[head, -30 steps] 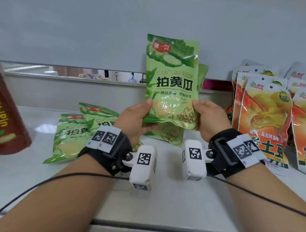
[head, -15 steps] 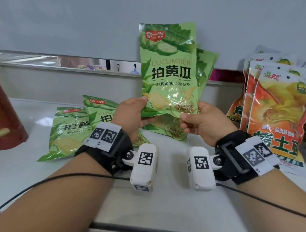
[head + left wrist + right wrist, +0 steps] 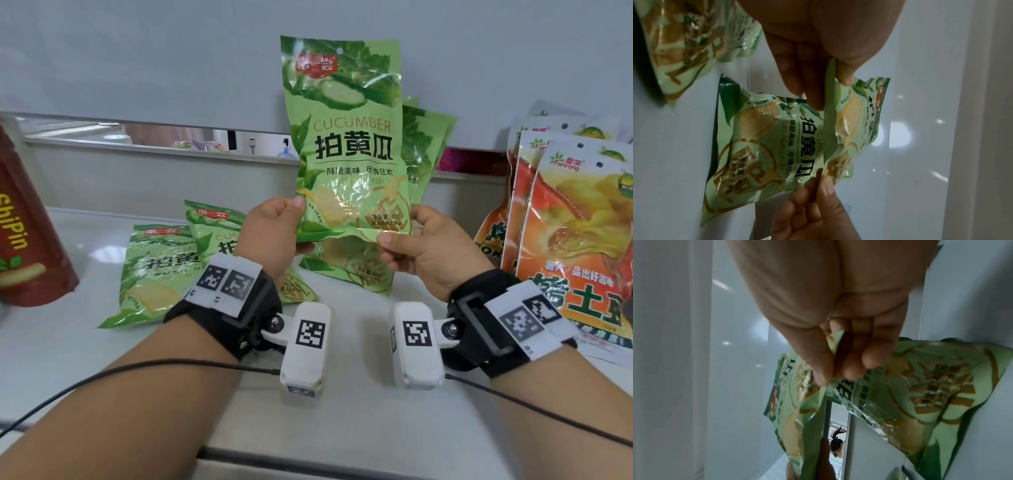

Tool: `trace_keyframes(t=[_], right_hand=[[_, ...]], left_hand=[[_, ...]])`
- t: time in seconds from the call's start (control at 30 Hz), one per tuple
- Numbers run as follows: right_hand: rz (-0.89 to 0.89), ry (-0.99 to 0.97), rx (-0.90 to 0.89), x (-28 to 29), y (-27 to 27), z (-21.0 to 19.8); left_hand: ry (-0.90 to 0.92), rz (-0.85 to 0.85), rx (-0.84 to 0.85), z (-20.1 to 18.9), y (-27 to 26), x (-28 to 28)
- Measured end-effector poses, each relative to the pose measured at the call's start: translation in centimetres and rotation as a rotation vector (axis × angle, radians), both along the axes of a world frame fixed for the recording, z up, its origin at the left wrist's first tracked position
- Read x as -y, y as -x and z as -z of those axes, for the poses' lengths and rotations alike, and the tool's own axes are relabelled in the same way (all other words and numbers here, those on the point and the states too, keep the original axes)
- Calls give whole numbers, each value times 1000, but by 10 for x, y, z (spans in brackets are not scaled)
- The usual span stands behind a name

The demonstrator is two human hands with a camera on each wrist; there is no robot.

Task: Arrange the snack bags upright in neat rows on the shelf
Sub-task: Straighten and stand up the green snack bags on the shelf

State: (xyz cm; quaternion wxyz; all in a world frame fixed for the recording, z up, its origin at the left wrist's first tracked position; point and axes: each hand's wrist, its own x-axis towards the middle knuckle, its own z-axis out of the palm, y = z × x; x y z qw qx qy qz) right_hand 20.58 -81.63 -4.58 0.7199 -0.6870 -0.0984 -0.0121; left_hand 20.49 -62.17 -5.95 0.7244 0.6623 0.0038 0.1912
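I hold a green cucumber snack bag [image 3: 349,144] upright above the white shelf [image 3: 342,394]. My left hand [image 3: 274,233] pinches its lower left corner, thumb in front. My right hand [image 3: 421,246] pinches its lower right corner. The left wrist view shows the held bag [image 3: 830,129] edge-on between my left hand [image 3: 824,78] and the right hand. In the right wrist view my right hand [image 3: 838,356] grips the bag [image 3: 793,402]. Other green bags [image 3: 424,150] lean upright against the back wall behind the held one.
Two green bags [image 3: 161,270] lie flat on the shelf at the left. Orange snack bags [image 3: 575,233] stand at the right. A dark red bag [image 3: 24,233] stands at the far left edge. The shelf's front lip [image 3: 342,459] runs below my wrists.
Both hands kept their pinch on the bag's bottom corners while the bag rose a little and now stands straighter; the view shifted slightly right.
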Motion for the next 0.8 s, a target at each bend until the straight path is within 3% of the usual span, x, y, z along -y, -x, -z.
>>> trace_keyframes(t=[0.17,0.33,0.57,0.7,0.8], right_hand=[[254,108,187,4,-1,-3],[-40,123,152,-12,15,-6],[-208,-23,144,-21,24,-7],[-265,-119,88,-13,25,-8],[-325,-213,24,-9,23,-8]], left_hand=[[-97,-126,63,-6,4,-3],[-137,-62,160,-17,18,5],[-8,288,167,-29,28,22],[-79,95,205,-28,31,19],[-191,35,86,-24,28,8]])
